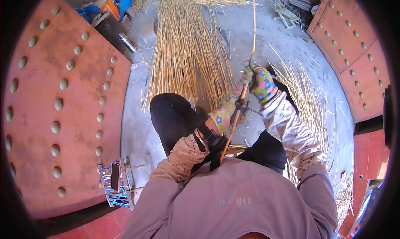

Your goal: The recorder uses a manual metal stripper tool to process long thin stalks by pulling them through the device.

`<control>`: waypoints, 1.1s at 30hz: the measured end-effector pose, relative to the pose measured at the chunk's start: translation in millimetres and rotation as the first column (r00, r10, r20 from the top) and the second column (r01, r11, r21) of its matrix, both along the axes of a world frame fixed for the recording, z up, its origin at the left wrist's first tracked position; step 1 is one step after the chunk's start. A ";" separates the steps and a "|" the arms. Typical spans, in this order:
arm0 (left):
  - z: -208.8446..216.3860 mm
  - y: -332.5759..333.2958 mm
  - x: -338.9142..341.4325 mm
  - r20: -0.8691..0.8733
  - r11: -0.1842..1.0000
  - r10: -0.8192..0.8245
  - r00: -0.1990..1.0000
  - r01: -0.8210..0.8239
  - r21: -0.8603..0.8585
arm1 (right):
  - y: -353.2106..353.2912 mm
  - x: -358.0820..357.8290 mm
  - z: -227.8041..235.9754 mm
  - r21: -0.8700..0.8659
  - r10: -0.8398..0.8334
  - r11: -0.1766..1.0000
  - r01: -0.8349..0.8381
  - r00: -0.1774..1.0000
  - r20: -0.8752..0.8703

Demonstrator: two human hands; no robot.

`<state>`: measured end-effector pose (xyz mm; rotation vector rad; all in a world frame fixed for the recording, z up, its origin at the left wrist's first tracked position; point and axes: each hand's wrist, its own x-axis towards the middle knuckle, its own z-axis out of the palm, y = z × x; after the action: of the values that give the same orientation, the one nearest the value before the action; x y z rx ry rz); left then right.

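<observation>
My right hand (262, 84), in a flowered glove, is closed round a long thin reed stalk (254, 26). That stalk runs up to the far edge of the view and down toward my lap. Just below and to its left, my left hand (223, 110), gloved in the same way, is closed about a short wooden tool with a dark metal fitting (239, 106). Stalk and tool line up between my hands; whether the stalk passes through the fitting I cannot tell. A tan strip (227, 149) comes out below, against my shirt. Fingers partly hide the grip.
A large pile of reeds (183, 60) spreads ahead of my knees, and paler stalks (308, 93) lie to the right. Studded red doors (37, 114) stand on both sides. Left are a metal flask (128, 43) and a small stool (121, 182) with a phone (115, 176).
</observation>
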<state>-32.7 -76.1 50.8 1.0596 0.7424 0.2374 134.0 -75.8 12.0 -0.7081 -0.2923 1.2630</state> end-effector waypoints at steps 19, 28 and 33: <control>-109.1 91.1 107.4 0.107 0.767 0.603 0.790 -0.537 -0.350 | -184.2 -30.8 -15.2 -0.413 0.260 0.900 -0.139 0.932 0.254; -198.6 97.8 112.9 0.032 0.720 0.635 0.772 -0.576 -0.387 | -272.4 10.7 -1.9 -0.769 0.664 0.571 -0.287 0.713 0.227; -148.3 58.8 129.9 0.112 0.726 0.657 0.745 -0.586 -0.360 | -120.9 -7.2 -24.2 -0.531 0.220 0.847 0.010 0.903 0.369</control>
<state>97.2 -17.3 -97.5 0.4356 0.8736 0.7986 126.8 -196.7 -12.3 -1.4646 -0.3430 1.3005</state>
